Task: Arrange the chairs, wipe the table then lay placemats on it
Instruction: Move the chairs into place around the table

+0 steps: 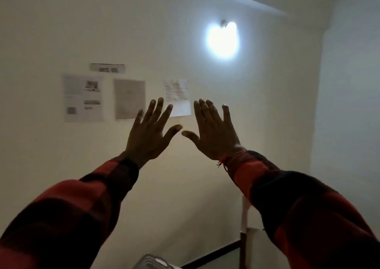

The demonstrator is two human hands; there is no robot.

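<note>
My left hand (149,130) and my right hand (212,132) are raised side by side in front of a pale wall, backs toward me, fingers spread, thumbs nearly touching. Both hold nothing. Red and black checked sleeves cover my forearms, and a thin red thread circles my right wrist. No chair, table or placemat is in view.
Several printed sheets (83,98) and a small label strip (107,68) hang on the wall. A bright wall lamp (223,40) glows at upper right. A grey basket-like object (153,261) shows at the bottom edge, and a white upright panel (245,213) stands at lower right.
</note>
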